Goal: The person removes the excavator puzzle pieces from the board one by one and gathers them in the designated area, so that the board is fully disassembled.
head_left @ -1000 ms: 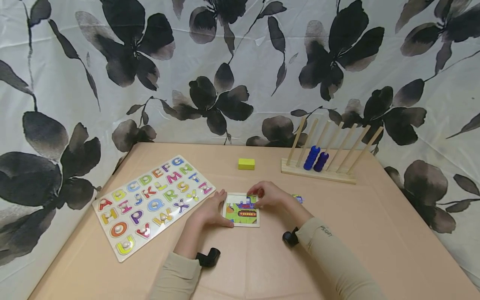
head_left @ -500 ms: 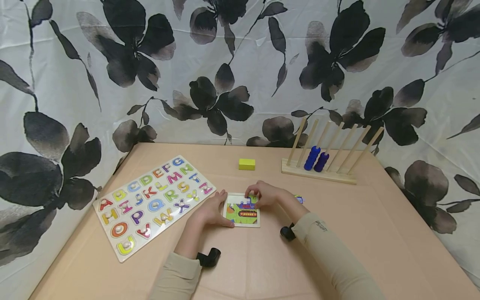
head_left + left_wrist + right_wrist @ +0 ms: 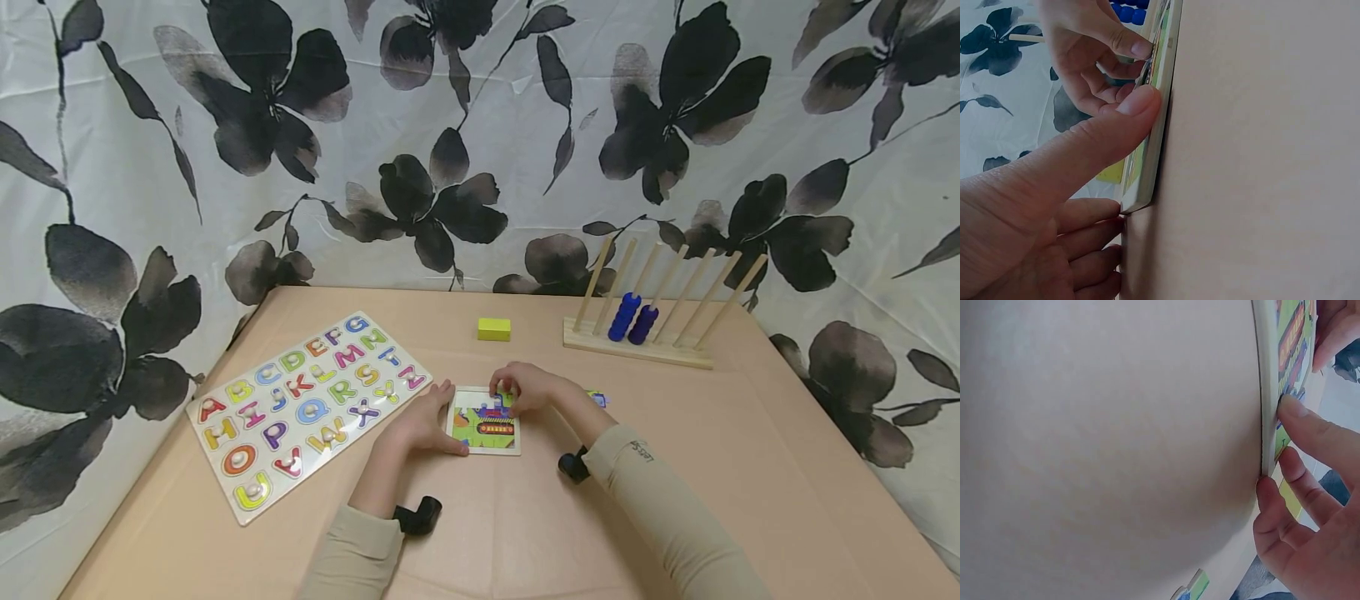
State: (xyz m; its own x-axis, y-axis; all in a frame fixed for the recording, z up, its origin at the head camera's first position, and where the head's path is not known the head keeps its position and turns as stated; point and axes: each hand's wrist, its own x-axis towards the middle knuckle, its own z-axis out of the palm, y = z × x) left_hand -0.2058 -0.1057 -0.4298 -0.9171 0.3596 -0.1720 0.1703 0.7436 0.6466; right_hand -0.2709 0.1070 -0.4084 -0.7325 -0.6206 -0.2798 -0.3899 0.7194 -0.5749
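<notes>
A small jigsaw puzzle in a white tray (image 3: 495, 452) lies mid-table, its picture showing an orange and blue vehicle on green. My left hand (image 3: 423, 421) steadies its left side: the thumb presses the lower left corner and the straight fingers lie along the edge. At the upper right corner, my right hand (image 3: 534, 388) pinches a green and blue puzzle piece (image 3: 1282, 437) between thumb and index finger. In the right wrist view, another fingertip touches the tray's corner. Partly hidden behind the right wrist, a loose puzzle piece (image 3: 598, 398) lies on the table.
On the left lies an alphabet peg board (image 3: 300, 408) with coloured letters. A yellow block (image 3: 493, 328) sits behind the tray. At the back right stands a wooden peg rack (image 3: 637, 340) with blue beads on two rods. Floral fabric (image 3: 420, 100) hangs behind the table.
My right hand has shifted slightly left over the tray's upper right corner, and its wrist has come in a little. My left hand and the tray stay in place.
</notes>
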